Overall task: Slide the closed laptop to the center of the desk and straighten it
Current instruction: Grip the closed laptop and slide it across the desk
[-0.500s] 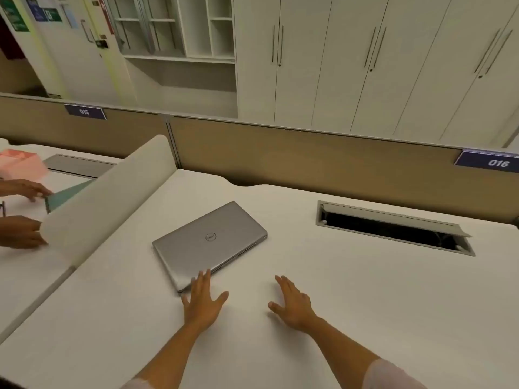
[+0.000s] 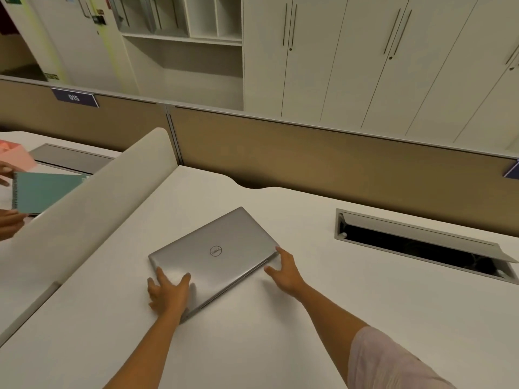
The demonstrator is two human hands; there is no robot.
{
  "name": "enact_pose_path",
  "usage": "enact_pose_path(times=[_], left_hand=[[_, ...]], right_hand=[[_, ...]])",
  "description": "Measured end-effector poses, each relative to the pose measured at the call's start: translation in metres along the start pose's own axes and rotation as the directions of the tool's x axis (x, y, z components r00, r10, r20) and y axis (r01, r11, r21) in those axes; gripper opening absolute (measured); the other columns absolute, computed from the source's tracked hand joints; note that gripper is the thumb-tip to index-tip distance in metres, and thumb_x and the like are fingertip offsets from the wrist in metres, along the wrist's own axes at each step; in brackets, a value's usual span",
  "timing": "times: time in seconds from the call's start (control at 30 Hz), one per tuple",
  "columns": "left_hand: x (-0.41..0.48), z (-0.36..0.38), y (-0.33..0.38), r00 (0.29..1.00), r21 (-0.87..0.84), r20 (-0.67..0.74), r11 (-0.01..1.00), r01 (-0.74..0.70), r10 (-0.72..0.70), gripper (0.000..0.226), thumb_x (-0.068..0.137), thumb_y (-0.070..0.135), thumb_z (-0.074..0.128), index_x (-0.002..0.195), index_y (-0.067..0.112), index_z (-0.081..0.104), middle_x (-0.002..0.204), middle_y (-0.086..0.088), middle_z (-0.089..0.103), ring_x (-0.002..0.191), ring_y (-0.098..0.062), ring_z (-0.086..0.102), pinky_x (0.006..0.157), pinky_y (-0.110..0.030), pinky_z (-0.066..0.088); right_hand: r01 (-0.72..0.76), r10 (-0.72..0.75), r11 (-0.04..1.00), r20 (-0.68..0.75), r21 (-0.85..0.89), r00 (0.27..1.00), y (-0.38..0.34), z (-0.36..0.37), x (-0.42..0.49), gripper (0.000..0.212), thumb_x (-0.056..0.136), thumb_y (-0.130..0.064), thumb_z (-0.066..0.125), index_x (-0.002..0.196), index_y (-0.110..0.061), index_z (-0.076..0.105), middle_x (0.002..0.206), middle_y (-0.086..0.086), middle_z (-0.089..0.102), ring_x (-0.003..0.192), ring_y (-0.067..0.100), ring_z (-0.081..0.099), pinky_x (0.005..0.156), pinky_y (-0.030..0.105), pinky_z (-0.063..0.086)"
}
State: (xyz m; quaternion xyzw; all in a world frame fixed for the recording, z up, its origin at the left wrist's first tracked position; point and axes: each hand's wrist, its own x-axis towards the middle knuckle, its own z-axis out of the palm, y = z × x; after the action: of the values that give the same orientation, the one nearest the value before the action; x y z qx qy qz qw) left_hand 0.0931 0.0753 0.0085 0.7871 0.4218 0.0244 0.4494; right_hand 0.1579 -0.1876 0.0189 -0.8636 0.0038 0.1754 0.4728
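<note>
The closed silver laptop (image 2: 216,258) lies flat on the white desk (image 2: 323,318), left of the middle and skewed to the desk's edges — nearer the curved side divider (image 2: 92,197) than the open cable hatch (image 2: 421,245). The left hand (image 2: 168,294) presses spread fingers on the lid's near corner. The right hand (image 2: 283,272), fingers open, touches the laptop's right corner.
</note>
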Motion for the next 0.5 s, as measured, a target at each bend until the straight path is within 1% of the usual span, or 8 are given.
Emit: enact_pose_path(times=[0.07, 0.13, 0.2, 0.23, 0.27, 0.33, 0.43, 0.5], left_hand=[[0.006, 0.004, 0.007, 0.998, -0.093, 0.004, 0.994, 0.059, -0.059, 0.088, 0.086, 0.036, 0.066, 0.153, 0.024, 0.01, 0.162, -0.011, 0.002, 0.146, -0.037, 0.008, 0.116, -0.056, 0.018], [0.01, 0.01, 0.013, 0.993, -0.138, -0.002, 0.984, 0.116, -0.117, 0.093, 0.084, 0.038, 0.068, 0.153, 0.027, 0.006, 0.162, -0.01, 0.001, 0.146, -0.037, 0.007, 0.114, -0.056, 0.021], [0.012, 0.015, 0.019, 0.981, -0.156, -0.003, 0.969, 0.19, -0.193, 0.097, 0.082, 0.041, 0.069, 0.153, 0.026, 0.003, 0.161, -0.011, 0.004, 0.144, -0.036, 0.011, 0.114, -0.056, 0.021], [0.013, 0.017, 0.021, 0.972, -0.16, 0.005, 0.959, 0.233, -0.235, 0.1, 0.082, 0.044, 0.068, 0.153, 0.025, 0.001, 0.16, -0.012, 0.005, 0.143, -0.036, 0.013, 0.114, -0.055, 0.021], [0.015, 0.02, 0.023, 0.963, -0.161, 0.011, 0.95, 0.269, -0.27, 0.102, 0.081, 0.047, 0.067, 0.152, 0.024, -0.001, 0.159, -0.013, 0.008, 0.141, -0.035, 0.016, 0.114, -0.054, 0.021], [0.018, 0.024, 0.026, 0.952, -0.163, 0.007, 0.939, 0.304, -0.307, 0.104, 0.08, 0.049, 0.066, 0.152, 0.022, -0.004, 0.155, -0.016, 0.014, 0.137, -0.036, 0.02, 0.113, -0.052, 0.024], [0.025, 0.024, 0.029, 0.95, -0.171, -0.035, 0.938, 0.301, -0.311, 0.101, 0.08, 0.048, 0.066, 0.152, 0.024, -0.001, 0.149, -0.019, 0.024, 0.132, -0.038, 0.024, 0.106, -0.052, 0.028], [0.028, 0.023, 0.028, 0.949, -0.179, -0.069, 0.939, 0.293, -0.309, 0.096, 0.08, 0.048, 0.065, 0.152, 0.027, 0.005, 0.146, -0.021, 0.028, 0.129, -0.041, 0.027, 0.103, -0.055, 0.03]], right_hand=[[0.015, -0.016, 0.999, -0.031, -0.028, 0.999, -0.006, 0.0, 0.013, 0.074, 0.09, -0.027, 0.065, 0.15, -0.013, 0.024, 0.153, 0.01, 0.028, 0.142, 0.025, 0.03, 0.117, 0.04, 0.028], [0.024, -0.028, 0.998, -0.046, -0.066, 0.999, -0.011, -0.001, 0.026, 0.076, 0.09, -0.026, 0.065, 0.151, -0.01, 0.023, 0.154, 0.011, 0.027, 0.142, 0.027, 0.028, 0.117, 0.043, 0.028], [-0.005, 0.003, 0.998, -0.032, -0.058, 0.999, -0.015, -0.002, 0.038, 0.079, 0.09, -0.026, 0.065, 0.152, -0.01, 0.019, 0.156, 0.011, 0.023, 0.143, 0.028, 0.026, 0.117, 0.043, 0.027], [-0.035, 0.035, 0.999, -0.011, -0.024, 0.999, -0.016, -0.004, 0.043, 0.081, 0.089, -0.025, 0.065, 0.152, -0.01, 0.017, 0.156, 0.011, 0.023, 0.142, 0.028, 0.028, 0.116, 0.041, 0.029], [-0.068, 0.067, 0.997, 0.015, 0.022, 0.998, -0.017, -0.005, 0.047, 0.081, 0.088, -0.024, 0.066, 0.152, -0.009, 0.017, 0.155, 0.011, 0.026, 0.139, 0.027, 0.034, 0.111, 0.037, 0.033], [-0.125, 0.12, 0.988, 0.061, 0.091, 0.991, -0.018, -0.006, 0.054, 0.079, 0.087, -0.023, 0.066, 0.15, -0.01, 0.02, 0.149, 0.01, 0.036, 0.125, 0.025, 0.046, 0.097, 0.029, 0.04], [-0.175, 0.166, 0.974, 0.074, 0.143, 0.983, -0.018, -0.009, 0.062, 0.078, 0.089, -0.025, 0.064, 0.151, -0.014, 0.019, 0.144, 0.008, 0.044, 0.117, 0.023, 0.052, 0.093, 0.029, 0.041], [-0.209, 0.201, 0.959, 0.064, 0.192, 0.978, -0.018, -0.012, 0.067, 0.074, 0.089, -0.026, 0.063, 0.15, -0.015, 0.022, 0.142, 0.007, 0.048, 0.108, 0.02, 0.054, 0.09, 0.028, 0.041]])
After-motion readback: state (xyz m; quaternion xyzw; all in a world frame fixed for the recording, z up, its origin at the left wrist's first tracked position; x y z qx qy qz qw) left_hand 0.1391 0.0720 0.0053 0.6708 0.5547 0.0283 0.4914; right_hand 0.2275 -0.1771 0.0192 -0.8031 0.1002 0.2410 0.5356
